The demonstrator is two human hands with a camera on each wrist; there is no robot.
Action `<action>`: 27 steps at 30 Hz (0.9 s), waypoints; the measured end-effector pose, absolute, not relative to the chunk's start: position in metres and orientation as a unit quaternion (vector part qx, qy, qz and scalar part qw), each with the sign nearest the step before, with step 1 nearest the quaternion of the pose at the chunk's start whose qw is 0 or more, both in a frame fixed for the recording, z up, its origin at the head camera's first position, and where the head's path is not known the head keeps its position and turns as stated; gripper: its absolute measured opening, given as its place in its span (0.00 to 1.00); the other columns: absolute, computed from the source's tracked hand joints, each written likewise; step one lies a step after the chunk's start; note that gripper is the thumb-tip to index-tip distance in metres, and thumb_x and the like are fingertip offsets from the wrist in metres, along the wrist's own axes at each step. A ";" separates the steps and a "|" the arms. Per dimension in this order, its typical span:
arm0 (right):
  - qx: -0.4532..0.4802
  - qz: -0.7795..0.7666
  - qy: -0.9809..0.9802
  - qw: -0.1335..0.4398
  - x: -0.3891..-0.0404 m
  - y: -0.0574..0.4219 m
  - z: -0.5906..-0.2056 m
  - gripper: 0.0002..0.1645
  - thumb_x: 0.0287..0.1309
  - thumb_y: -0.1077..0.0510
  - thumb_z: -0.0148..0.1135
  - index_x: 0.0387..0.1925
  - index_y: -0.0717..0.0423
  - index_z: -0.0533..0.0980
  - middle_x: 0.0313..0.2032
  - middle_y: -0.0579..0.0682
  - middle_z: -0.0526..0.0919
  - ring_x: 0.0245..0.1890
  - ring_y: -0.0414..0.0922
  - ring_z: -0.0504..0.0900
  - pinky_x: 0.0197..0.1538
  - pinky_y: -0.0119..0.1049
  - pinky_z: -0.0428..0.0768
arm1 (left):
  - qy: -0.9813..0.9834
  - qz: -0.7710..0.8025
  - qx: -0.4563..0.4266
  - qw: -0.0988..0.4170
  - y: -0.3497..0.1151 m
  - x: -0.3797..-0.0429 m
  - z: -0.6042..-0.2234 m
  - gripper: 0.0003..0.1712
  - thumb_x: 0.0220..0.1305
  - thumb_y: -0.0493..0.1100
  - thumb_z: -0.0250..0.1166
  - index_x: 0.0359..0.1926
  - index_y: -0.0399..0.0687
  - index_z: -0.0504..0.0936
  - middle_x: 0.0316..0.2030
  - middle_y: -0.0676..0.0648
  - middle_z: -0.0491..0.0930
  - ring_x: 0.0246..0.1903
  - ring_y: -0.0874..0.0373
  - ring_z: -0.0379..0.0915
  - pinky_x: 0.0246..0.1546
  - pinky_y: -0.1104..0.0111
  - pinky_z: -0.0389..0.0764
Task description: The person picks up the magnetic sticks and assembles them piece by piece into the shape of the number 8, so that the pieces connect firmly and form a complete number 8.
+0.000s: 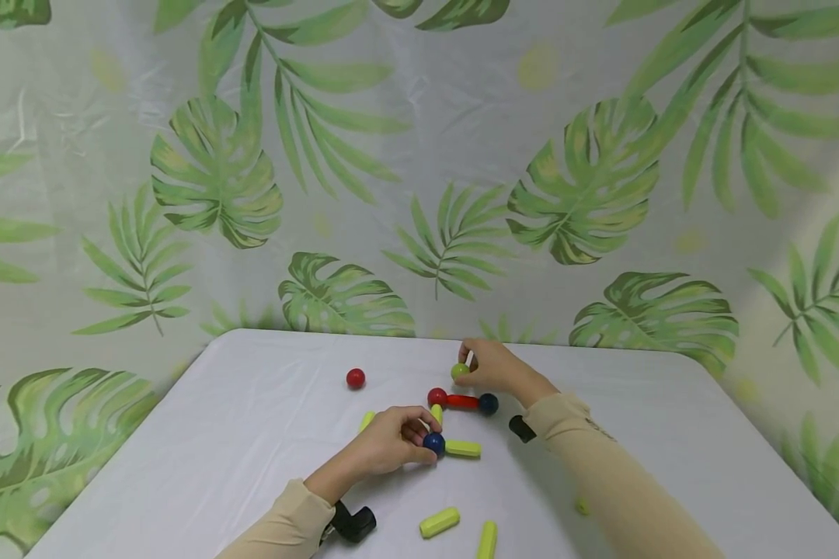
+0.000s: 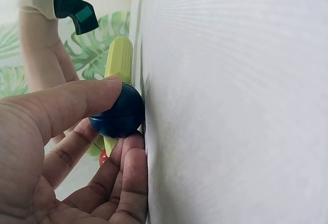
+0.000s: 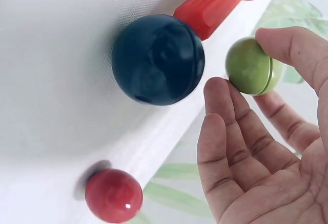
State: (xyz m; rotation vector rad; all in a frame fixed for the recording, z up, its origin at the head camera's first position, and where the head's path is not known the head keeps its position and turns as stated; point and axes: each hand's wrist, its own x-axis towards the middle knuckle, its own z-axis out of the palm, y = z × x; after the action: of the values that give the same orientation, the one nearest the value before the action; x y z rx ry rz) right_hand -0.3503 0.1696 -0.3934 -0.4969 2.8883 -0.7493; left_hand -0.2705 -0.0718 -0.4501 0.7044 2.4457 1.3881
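Observation:
My left hand (image 1: 391,441) grips a blue ball (image 1: 434,443) between thumb and fingers, low at the white tabletop. A yellow-green rod (image 1: 463,449) sticks out of that ball to the right, and a second one (image 1: 436,415) runs back to a red ball (image 1: 436,397). From the red ball a red rod (image 1: 463,401) leads to a dark blue ball (image 1: 488,404). Beyond it, my right hand (image 1: 492,365) pinches a green ball (image 1: 460,373) between thumb and fingertips. In the right wrist view, the green ball (image 3: 251,66) appears beside the dark blue ball (image 3: 158,60).
A loose red ball (image 1: 355,378) lies at the back left; another red ball (image 3: 114,196) shows only in the right wrist view. Loose yellow-green rods (image 1: 440,522) (image 1: 486,539) lie near the front, and one (image 1: 367,421) is partly behind my left hand. A leaf-patterned curtain (image 1: 447,155) hangs behind the table.

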 end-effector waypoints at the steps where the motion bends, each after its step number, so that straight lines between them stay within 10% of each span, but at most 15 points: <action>1: -0.168 -0.248 0.952 0.057 -0.348 0.171 -0.392 0.18 0.63 0.55 0.76 0.46 0.57 0.77 0.36 0.53 0.85 0.31 0.44 0.80 0.37 0.35 0.79 | 0.838 0.474 0.242 0.120 -0.072 -0.270 -0.450 0.17 0.60 0.36 0.81 0.49 0.49 0.87 0.38 0.49 0.82 0.38 0.57 0.75 0.41 0.73 0.76; 27: -0.237 -0.268 0.933 0.041 -0.288 0.201 -0.391 0.18 0.59 0.54 0.79 0.42 0.53 0.77 0.29 0.44 0.84 0.30 0.38 0.79 0.37 0.31 0.78 | 0.837 0.473 0.254 0.109 -0.073 -0.269 -0.450 0.17 0.59 0.37 0.81 0.49 0.49 0.88 0.40 0.49 0.84 0.39 0.57 0.76 0.42 0.72 0.77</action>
State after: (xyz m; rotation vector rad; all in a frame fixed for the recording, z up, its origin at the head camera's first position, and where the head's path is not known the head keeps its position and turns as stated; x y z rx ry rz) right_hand -0.2878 0.2015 -0.3909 -0.7253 2.8573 -0.8197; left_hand -0.2691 -0.0733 -0.4502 0.7464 2.4596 1.3909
